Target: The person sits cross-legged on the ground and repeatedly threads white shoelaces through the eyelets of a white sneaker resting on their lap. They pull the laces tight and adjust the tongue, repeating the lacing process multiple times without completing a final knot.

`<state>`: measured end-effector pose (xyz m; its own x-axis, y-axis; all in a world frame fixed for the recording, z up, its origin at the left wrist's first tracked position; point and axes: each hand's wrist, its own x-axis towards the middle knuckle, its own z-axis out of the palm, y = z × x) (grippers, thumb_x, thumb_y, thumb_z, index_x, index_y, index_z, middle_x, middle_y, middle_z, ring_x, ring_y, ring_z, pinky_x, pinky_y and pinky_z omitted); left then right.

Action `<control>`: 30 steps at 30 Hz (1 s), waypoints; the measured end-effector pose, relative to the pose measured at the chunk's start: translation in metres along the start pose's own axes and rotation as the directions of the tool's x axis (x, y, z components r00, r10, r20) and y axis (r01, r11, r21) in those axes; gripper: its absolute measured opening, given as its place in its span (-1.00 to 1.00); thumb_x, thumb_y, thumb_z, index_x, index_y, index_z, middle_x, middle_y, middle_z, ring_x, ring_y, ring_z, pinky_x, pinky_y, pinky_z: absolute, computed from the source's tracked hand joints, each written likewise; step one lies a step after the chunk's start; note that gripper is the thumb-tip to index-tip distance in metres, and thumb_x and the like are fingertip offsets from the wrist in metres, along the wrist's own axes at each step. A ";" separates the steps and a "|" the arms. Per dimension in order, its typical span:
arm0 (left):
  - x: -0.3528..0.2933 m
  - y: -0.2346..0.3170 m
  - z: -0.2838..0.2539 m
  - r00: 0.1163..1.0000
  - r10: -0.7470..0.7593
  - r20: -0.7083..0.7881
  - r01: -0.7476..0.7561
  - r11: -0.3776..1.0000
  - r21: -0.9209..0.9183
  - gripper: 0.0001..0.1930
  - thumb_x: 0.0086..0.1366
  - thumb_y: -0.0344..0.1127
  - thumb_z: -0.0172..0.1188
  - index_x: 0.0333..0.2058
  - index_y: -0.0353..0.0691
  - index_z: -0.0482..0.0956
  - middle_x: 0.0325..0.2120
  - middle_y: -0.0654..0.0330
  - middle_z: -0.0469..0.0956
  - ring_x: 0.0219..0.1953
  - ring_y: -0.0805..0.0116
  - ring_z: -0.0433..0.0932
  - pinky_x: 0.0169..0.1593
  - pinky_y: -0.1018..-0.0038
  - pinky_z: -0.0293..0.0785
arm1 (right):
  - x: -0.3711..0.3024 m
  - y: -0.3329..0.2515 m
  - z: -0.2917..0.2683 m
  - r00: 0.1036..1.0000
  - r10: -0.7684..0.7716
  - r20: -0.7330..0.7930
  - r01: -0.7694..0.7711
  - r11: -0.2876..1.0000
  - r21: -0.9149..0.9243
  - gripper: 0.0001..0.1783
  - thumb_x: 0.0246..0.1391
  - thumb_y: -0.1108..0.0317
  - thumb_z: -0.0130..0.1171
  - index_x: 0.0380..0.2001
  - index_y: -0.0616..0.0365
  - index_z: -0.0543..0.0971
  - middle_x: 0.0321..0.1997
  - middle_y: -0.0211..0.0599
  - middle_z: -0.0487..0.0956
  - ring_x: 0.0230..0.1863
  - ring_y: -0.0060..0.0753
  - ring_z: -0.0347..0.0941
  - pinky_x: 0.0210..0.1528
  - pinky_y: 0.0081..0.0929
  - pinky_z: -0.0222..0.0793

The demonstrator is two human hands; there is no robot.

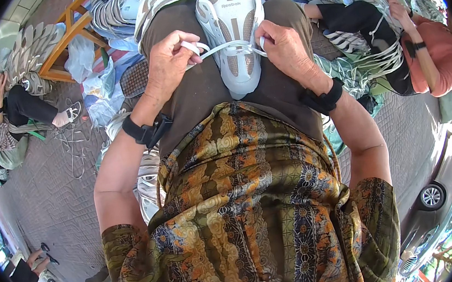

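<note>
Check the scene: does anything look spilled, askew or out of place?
Yes: loose laces trail in a tangle over the paving at left, near a co-worker's foot. They look odd lying on the ground. The shoe and the lace in the left hand and right hand show nothing amiss.

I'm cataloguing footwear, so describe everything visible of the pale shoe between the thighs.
The whitish shoe has brown mesh-like panels and dark lettering near its far end; its narrower, rounded end points toward the wearer. It sits between the trousered thighs. A white lace crosses it, gripped by the left hand and right hand.
</note>
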<state>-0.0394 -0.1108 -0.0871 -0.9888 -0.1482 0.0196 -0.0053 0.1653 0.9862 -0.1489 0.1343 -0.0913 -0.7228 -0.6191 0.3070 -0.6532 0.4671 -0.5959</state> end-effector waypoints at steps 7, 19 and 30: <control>-0.002 0.015 0.004 0.997 0.075 0.035 -0.070 0.987 -0.143 -0.93 0.32 -0.49 0.06 -0.25 -0.30 0.49 -0.42 0.21 0.57 -0.40 0.55 0.54 -0.33 0.61 0.51 | 0.012 -0.009 -0.008 0.988 -0.115 0.101 0.127 0.984 -0.123 -0.87 -0.02 0.61 0.01 -0.35 0.20 0.43 -0.37 0.00 0.55 -0.32 0.14 0.49 -0.34 -0.12 0.37; -0.033 0.035 0.015 0.963 0.269 0.025 -0.266 0.960 -0.088 -0.97 0.34 -0.47 0.10 -0.27 -0.28 0.48 -0.48 0.27 0.57 -0.51 0.62 0.50 -0.42 0.67 0.45 | -0.002 -0.072 -0.005 0.952 -0.041 0.303 -0.049 0.958 0.284 -0.70 0.15 0.44 0.15 -0.03 0.13 0.49 -0.55 -0.43 0.42 -0.55 -0.68 0.33 -0.50 -0.59 0.30; -0.036 0.027 0.013 0.932 0.069 0.355 -0.165 0.955 0.247 -0.72 0.17 -0.14 0.27 -0.38 -0.28 0.57 -0.54 0.26 0.54 -0.47 0.52 0.45 -0.38 0.51 0.35 | -0.004 -0.072 -0.005 0.737 -0.179 0.652 0.079 0.980 0.180 -0.71 0.19 0.26 0.09 -0.51 0.23 0.57 -0.66 -0.10 0.48 -0.60 -0.18 0.44 -0.49 -0.27 0.36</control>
<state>-0.0058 -0.0881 -0.0634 -0.9752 0.2194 0.0278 0.1208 0.4229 0.8981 -0.1000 0.1066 -0.0460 -0.2691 -0.9513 -0.1506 -0.6566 0.2956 -0.6939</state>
